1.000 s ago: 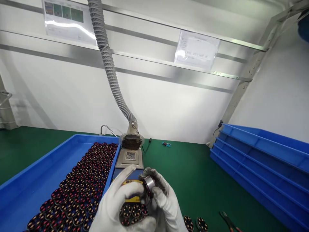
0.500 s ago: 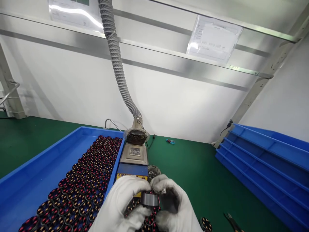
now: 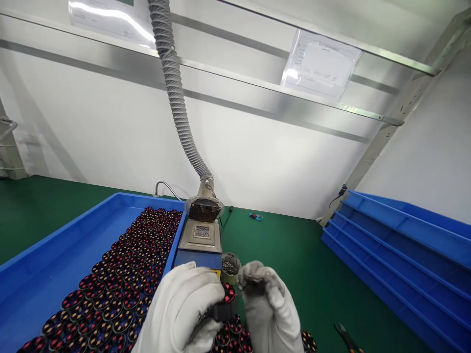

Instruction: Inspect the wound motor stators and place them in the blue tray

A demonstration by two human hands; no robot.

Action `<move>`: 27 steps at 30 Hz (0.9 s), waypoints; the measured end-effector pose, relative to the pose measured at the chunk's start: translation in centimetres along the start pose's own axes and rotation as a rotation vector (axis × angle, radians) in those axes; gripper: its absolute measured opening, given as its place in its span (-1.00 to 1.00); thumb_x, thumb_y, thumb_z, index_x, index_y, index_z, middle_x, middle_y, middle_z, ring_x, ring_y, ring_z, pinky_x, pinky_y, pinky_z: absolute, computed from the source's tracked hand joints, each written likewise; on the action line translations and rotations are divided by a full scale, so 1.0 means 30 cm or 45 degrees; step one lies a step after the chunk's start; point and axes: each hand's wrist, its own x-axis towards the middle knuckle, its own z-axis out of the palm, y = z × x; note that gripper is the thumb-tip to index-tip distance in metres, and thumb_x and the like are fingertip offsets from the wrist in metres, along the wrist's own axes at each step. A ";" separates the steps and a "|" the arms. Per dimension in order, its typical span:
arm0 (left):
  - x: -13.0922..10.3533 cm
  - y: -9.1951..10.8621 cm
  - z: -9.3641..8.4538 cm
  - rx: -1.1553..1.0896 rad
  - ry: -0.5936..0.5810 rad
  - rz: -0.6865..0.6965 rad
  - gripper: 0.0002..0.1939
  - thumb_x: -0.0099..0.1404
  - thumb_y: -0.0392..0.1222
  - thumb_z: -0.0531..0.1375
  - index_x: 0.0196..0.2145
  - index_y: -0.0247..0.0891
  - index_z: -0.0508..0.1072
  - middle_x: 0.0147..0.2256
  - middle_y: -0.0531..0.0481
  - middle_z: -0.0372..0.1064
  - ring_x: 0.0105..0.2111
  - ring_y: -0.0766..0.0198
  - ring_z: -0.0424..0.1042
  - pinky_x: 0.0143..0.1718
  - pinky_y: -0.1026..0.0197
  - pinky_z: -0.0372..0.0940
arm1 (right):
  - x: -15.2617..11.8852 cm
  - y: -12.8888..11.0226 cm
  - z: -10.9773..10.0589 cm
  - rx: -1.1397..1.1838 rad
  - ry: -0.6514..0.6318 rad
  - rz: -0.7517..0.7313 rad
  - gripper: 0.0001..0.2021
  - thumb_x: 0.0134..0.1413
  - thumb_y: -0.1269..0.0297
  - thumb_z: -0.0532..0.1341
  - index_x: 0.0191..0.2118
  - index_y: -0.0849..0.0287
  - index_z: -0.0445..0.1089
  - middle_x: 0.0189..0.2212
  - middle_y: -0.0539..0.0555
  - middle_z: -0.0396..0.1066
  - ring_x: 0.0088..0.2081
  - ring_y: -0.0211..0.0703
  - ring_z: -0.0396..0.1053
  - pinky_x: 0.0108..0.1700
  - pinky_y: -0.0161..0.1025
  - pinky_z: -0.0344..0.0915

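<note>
My left hand, in a white glove, grips a round black motor stator at its rim, tilted so its red copper windings show. Just to the right, my right hand is closed, its blackened glove fingertips pinched near the stator's edge. Whatever they may hold is too small to make out. Below and between the hands lie several more stators with red and gold windings. Behind the hands stands a small grimy pot beside a blue-and-metal solder pot machine.
A blue tray on the left holds rows of stators. A grey extraction hose hangs down to a hood over the machine. Stacked blue trays stand at the right. Pliers and small cutters lie on the green table.
The stator in my left hand has tipped so its windings face up more. My right hand has turned upward and drawn its fingertips together. The view has shifted slightly.
</note>
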 end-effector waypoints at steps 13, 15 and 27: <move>-0.012 0.008 -0.010 0.192 0.018 0.060 -0.82 0.27 -0.33 0.04 -0.18 -0.34 0.36 -0.22 -0.07 0.43 -0.06 0.26 0.28 0.17 0.14 0.01 | -0.031 0.008 -0.042 -0.332 0.369 -0.554 -0.90 -0.19 0.38 0.38 -0.49 0.02 0.50 -0.47 -0.03 0.45 -0.46 -0.25 0.41 -0.42 -0.37 0.37; 0.004 0.017 -0.015 0.113 0.065 0.004 -0.84 0.30 -0.24 0.05 -0.20 -0.30 0.36 -0.25 -0.02 0.44 -0.11 0.33 0.33 0.15 0.26 0.05 | -0.032 -0.015 -0.040 -0.340 0.313 -0.491 -0.88 -0.23 0.36 0.40 -0.46 0.03 0.51 -0.45 -0.01 0.47 -0.42 -0.21 0.43 -0.37 -0.34 0.38; -0.085 0.042 0.039 -0.945 -0.362 -0.858 -0.65 0.05 -0.39 0.11 -0.18 -0.15 0.32 -0.38 0.05 0.46 -0.44 0.23 0.48 -0.48 0.30 0.43 | -0.009 -0.040 -0.014 -0.399 -0.413 0.227 -0.69 -0.35 -0.01 0.40 -0.63 0.13 0.43 -0.65 -0.03 0.30 -0.59 -0.28 0.17 -0.47 -0.27 0.19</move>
